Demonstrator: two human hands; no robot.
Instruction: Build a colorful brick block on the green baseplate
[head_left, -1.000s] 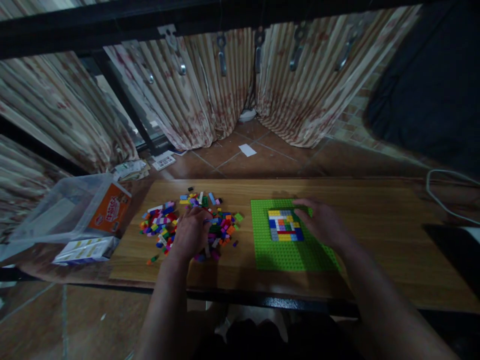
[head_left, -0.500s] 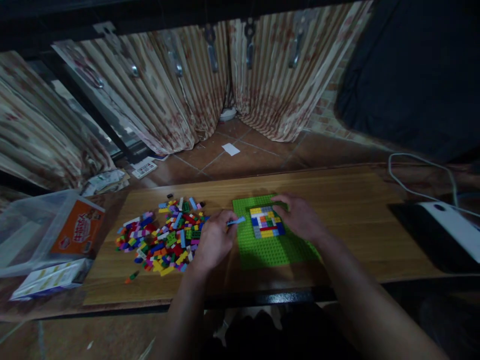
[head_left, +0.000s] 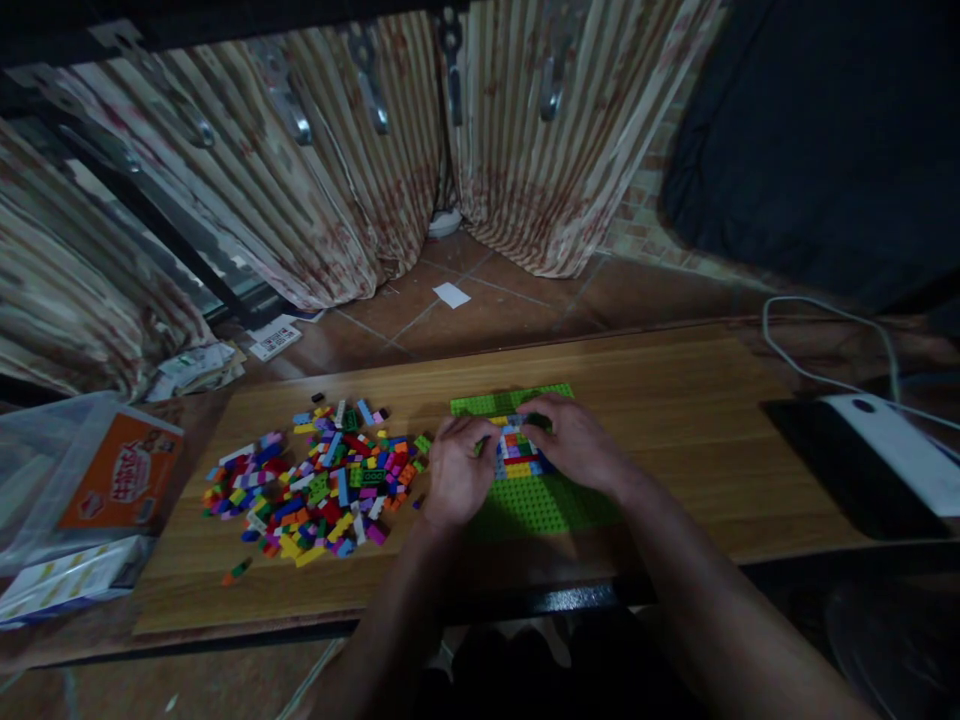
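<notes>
On the green studded baseplate (head_left: pixel 536 510) stands a low square block of coloured toy bricks (head_left: pixel 520 445), with white, yellow, red and blue pieces showing. My left hand (head_left: pixel 461 470) is closed in a pinch at the block's left side. The light blue brick it held a moment earlier is now hidden by its fingers. Over the block's back right part, my right hand (head_left: pixel 574 440) has bent fingers, thumb and forefinger apart. I see no loose piece in it. Both hands cover parts of the block.
A heap of loose mixed bricks (head_left: pixel 322 485) spreads over the wooden table (head_left: pixel 660 400) left of the baseplate. Beyond the left edge are a clear plastic bin (head_left: pixel 52 450) and an orange-labelled box (head_left: pixel 124 470). A black-and-white device (head_left: pixel 862 465) with a cable lies at right.
My left hand has moved right, from the baseplate's left edge to the block, and the light blue brick has gone out of sight. My right hand's fingers have come in closer over the block.
</notes>
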